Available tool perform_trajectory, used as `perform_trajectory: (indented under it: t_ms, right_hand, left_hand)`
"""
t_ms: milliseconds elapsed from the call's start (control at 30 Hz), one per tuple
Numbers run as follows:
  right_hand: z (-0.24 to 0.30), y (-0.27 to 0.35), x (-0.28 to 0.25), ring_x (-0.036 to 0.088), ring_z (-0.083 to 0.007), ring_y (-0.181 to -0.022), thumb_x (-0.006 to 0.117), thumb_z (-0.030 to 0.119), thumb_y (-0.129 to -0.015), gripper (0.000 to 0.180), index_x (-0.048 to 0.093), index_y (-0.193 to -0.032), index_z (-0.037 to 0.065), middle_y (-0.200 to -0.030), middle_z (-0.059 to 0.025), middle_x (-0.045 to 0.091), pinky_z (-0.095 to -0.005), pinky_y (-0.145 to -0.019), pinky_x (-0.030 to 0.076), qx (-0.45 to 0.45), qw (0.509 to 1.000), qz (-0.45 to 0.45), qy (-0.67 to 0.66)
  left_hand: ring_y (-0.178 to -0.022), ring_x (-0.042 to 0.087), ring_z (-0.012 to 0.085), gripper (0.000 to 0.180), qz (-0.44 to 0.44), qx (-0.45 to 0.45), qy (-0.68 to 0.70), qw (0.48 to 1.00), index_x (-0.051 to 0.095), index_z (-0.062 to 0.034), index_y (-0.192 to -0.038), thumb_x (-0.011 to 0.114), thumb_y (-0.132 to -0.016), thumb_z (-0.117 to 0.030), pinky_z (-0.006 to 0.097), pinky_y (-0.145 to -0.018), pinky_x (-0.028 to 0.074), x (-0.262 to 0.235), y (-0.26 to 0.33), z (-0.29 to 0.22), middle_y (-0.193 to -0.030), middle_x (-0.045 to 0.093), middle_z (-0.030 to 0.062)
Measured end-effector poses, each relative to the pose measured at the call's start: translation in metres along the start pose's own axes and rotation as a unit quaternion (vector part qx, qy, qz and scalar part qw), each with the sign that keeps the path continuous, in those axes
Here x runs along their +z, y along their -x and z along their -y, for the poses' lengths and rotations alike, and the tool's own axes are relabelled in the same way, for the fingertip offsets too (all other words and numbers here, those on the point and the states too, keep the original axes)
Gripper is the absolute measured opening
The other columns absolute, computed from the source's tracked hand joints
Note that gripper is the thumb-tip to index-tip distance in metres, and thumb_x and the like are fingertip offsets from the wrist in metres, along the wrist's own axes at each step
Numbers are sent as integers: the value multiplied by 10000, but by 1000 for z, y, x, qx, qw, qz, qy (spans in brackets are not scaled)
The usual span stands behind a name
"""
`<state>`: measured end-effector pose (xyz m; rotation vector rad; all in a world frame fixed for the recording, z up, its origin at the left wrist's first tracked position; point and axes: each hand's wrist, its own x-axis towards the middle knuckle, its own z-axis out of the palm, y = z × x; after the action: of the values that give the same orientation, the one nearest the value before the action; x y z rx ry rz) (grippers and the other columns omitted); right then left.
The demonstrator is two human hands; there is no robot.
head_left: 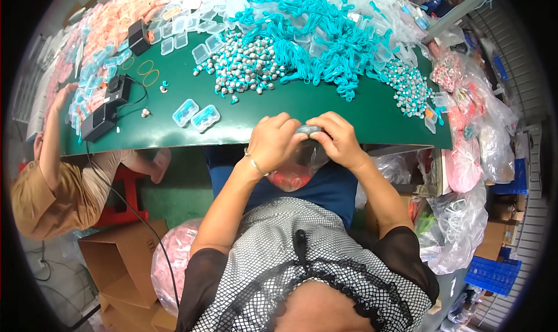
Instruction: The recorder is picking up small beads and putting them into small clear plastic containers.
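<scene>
Head view: a seated person pinches a small clear case [308,130] between both hands at the near edge of a green tabletop [325,114].

The left hand [273,140] and right hand [340,139] meet over the lap, fingers of each closed narrowly on the case, with a clear plastic bag [299,166] of reddish pieces hanging just beneath. Two filled clear cases [196,115] lie side by side on the tabletop to the left; two loose rubber bands [148,72] sit farther back. One heap of teal cords [314,36] and two spreads of teal-and-grey earplugs [244,65], too many to count, cover the far side. Another person [55,175] sits at the left end beside two black devices [107,108]. Cardboard boxes [125,256] and stuffed bags [465,163] crowd the floor around.
</scene>
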<state>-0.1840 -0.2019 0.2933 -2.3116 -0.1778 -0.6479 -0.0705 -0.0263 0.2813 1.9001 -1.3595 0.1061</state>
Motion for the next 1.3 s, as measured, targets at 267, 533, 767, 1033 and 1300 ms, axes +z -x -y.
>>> perform_trajectory:
  t_ms: [267, 533, 767, 1033, 1300]
  right_hand:
    - [-26, -92, -22, 593, -262, -913, 650, 63, -835, 243, 697, -1069, 109, -922, -78, 638, -415, -872, 431, -80, 974, -17, 211]
    - [-51, -142, -39, 580, -273, -999, 558, 103, -865, 282, 720, -1066, 217, -968, -93, 597, -517, -961, 359, -39, 841, 134, 523]
    - [-59, -116, -72, 586, -255, -863, 634, 84, -800, 106, 629, -900, 116, -873, -59, 556, -396, -740, 410, -133, 892, 82, 424]
    - [-70, -106, -64, 635, -276, -948, 629, 69, -813, 165, 642, -973, 108, -956, -78, 614, -411, -763, 528, -89, 906, -37, 412]
    - [-68, -77, -76, 657, -276, -845, 689, -7, -825, 130, 662, -942, 43, -966, -114, 641, -359, -700, 545, -59, 945, -186, 263]
  left_hand:
    - [-748, 576, 247, 252, -86, 13, -178, 980, 640, -87, -955, 742, -799, -257, 390, -683, 397, -49, 19, 7, -810, 573, 58]
    - [-841, 576, 260, 318, -69, -62, -327, 940, 631, -86, -995, 764, -730, -201, 396, -728, 410, -94, 49, 41, -878, 572, 68]
    - [-888, 570, 279, 293, -123, -69, -251, 958, 648, -86, -997, 764, -775, -238, 402, -750, 417, -88, 41, 30, -952, 595, 71]
    - [-836, 635, 271, 142, -54, -166, -332, 927, 700, -135, -873, 732, -780, -238, 428, -697, 429, -63, -9, 53, -818, 664, 52]
    - [-812, 636, 293, 100, -51, -145, -269, 951, 706, -109, -882, 703, -788, -142, 442, -703, 451, -58, -18, 49, -788, 654, 92]
